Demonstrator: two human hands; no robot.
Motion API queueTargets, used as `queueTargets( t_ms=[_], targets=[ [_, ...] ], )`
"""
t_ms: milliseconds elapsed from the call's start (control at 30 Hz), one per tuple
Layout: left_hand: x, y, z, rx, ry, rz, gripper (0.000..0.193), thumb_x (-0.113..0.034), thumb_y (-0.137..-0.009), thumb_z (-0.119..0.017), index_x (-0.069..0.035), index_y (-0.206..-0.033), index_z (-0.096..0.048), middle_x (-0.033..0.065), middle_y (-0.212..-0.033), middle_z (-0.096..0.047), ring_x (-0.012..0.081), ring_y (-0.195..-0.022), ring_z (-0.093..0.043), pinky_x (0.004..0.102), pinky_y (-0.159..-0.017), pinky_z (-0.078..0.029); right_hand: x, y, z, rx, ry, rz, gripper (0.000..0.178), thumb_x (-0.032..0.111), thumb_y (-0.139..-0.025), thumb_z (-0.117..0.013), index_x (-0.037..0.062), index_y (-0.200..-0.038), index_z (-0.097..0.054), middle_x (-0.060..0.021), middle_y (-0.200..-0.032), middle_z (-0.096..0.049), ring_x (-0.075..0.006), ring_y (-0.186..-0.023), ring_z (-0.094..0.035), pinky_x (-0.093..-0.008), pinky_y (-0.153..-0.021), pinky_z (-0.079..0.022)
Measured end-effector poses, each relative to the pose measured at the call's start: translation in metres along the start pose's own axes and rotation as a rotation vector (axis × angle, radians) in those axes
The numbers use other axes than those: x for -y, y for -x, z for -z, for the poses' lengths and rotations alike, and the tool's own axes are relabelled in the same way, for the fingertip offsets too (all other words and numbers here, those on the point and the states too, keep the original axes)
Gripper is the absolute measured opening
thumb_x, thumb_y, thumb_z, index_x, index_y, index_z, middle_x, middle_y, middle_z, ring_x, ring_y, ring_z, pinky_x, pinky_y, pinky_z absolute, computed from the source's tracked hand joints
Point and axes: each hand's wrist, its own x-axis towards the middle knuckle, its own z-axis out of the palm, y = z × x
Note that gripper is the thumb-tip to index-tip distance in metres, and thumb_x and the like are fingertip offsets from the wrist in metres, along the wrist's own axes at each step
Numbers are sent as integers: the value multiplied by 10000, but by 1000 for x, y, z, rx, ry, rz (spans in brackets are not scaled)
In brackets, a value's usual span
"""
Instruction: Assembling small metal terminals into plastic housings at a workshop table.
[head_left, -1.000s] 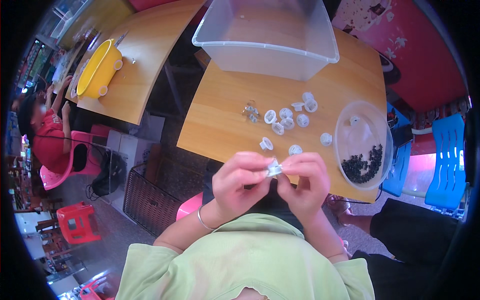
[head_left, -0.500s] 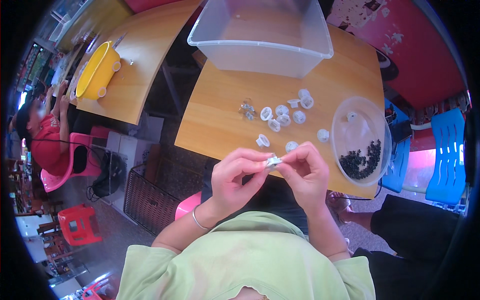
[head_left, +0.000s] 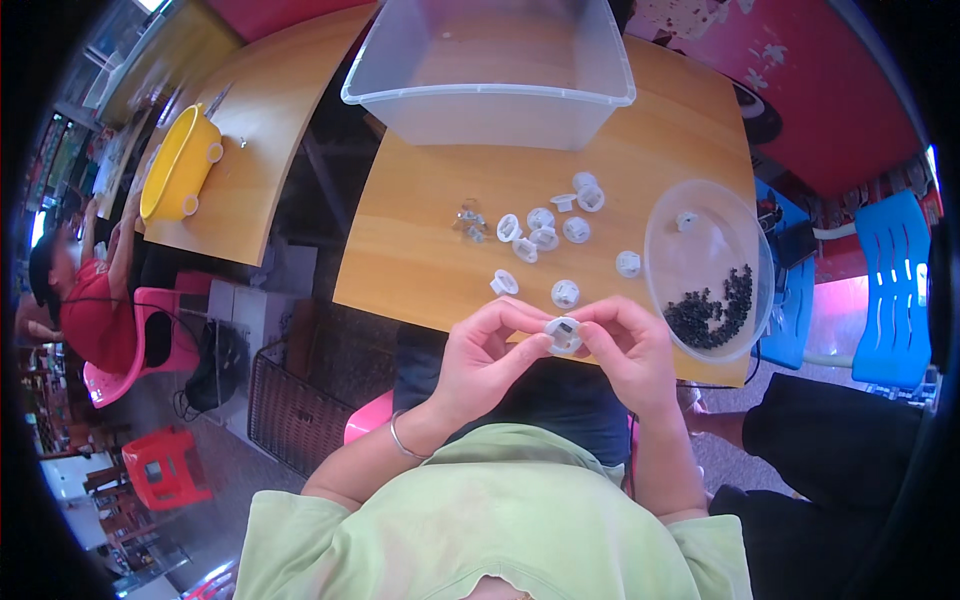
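Observation:
Between my two hands, just off the table's near edge, is a small round white plastic part with a dark slot in its face. The fingertips of my left hand pinch its left side. My right hand grips the opposite side between thumb and fingers. Several similar white plastic parts lie scattered on the wooden table beyond my hands, one close to my fingers. To their left sits a little pile of shiny metal pieces.
A large clear plastic bin stands at the table's far side. At the right, a round translucent tray holds small black pieces and one white part. Another person in red sits at a left table with a yellow tub.
The white part has turned so its round face with the dark slot now shows. Both hands have shifted slightly right, and the view has moved a little.

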Motion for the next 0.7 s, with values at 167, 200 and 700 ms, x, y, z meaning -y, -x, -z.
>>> queueTargets(
  t_ms=[167, 200, 700],
  targets=[
    [2, -2, -6, -19, 32, 99, 83, 22, -844, -596, 33, -923, -574, 101, -967, -591, 133, -887, -582, 253, -772, -511, -2, 2, 8, -40, 113, -35, 109, 35, -860, -583, -54, -907, -623, -70, -822, -646, -96, -721, -627, -220, -650, -525],
    [2, -2, -6, -23, 28, 134, 82, 13, -844, -601, 32, -919, -573, 95, -958, -593, 131, -873, -586, 253, -768, -516, -2, 2, 8, -43, 112, -37, 109, 35, -860, -583, -54, -907, -623, -70, -822, -646, -96, -721, -627, -220, -650, -525],
    [4, -2, 0, -79, 161, 216, 85, -42, -868, -593, 20, -919, -565, 65, -944, -598, 120, -862, -604, 269, -788, -532, -1, -5, 2, -30, 109, -72, 126, 57, -880, -570, -58, -903, -614, -64, -801, -648, -90, -736, -629, -220, -651, -530]
  ],
)
